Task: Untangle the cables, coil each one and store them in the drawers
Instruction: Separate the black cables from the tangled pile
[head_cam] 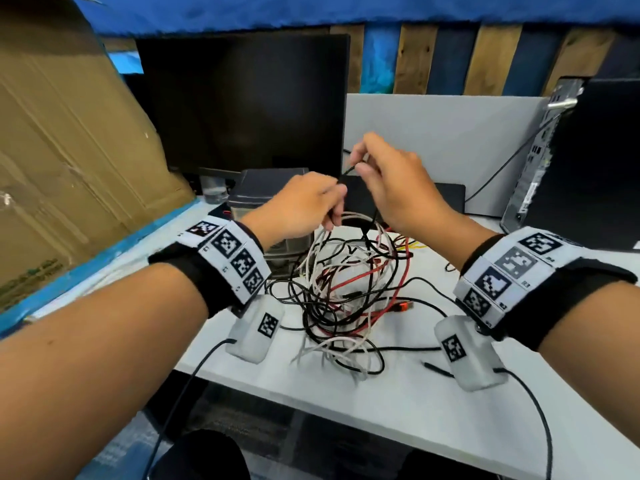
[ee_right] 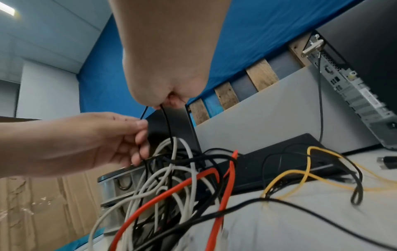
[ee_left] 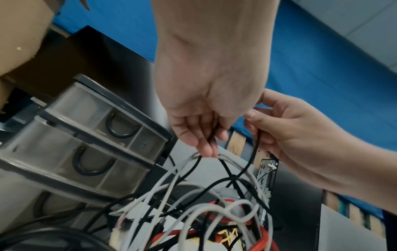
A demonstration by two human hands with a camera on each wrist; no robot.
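A tangle of black, white and red cables [head_cam: 349, 292] lies on the white desk [head_cam: 415, 403], partly lifted. My left hand [head_cam: 337, 199] grips a thin black cable [ee_left: 254, 152] just above the pile, fingers curled round it [ee_left: 206, 139]. My right hand [head_cam: 360, 164] is higher and pinches the same black cable [ee_right: 167, 122] near its end. White cable loops [ee_left: 236, 163] hang under my left fingers. A red cable [ee_right: 227, 178] and a yellow cable [ee_right: 300, 175] run through the pile. The grey drawer unit [ee_left: 86, 135] stands behind my left hand with its drawers closed.
A dark monitor [head_cam: 242, 98] stands at the back, a computer tower [head_cam: 588, 161] at the right, a cardboard sheet [head_cam: 69, 150] leans at the left. A flat black box [head_cam: 446, 199] lies against the grey partition [head_cam: 443, 133]. A small black plug [ee_right: 386, 161] lies at the right.
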